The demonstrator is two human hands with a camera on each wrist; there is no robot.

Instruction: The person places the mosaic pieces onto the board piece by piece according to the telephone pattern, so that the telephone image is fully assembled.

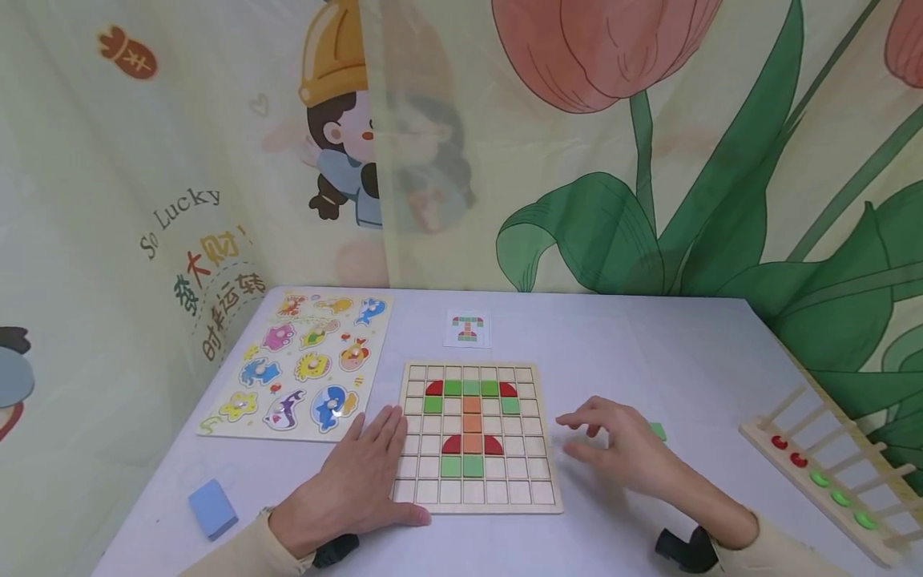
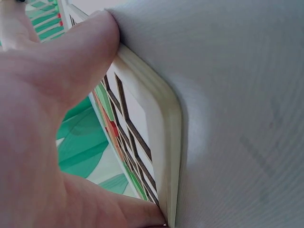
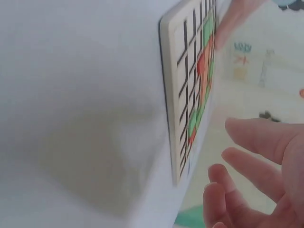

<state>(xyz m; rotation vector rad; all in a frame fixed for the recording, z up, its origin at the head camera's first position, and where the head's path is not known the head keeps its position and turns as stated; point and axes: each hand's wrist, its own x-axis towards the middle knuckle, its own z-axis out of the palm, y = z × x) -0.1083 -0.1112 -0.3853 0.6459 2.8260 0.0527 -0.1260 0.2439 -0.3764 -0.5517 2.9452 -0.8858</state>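
A wooden grid board [image 1: 511, 491] lies in the middle of the table, with red, green and orange pieces forming a T-like figure in its squares. My left hand [image 1: 353, 481] rests along its left side, fingers straight, with the thumb at the front edge. In the left wrist view, the thumb and a finger touch the board's rim [image 2: 172, 137] around one corner. Just right of the board hovers my right hand [image 1: 620, 442], fingers loosely bent and nothing between them. A green piece [image 1: 658, 431] on the table shows partly behind that hand.
Behind the board lies a small pattern card [image 1: 468, 328]. A sea-animal puzzle board [image 1: 296, 377] is at the back left, and a blue block [image 1: 212, 510] at the front left. At the right edge stands a wooden peg rack [image 1: 815, 489] with red and green pieces.
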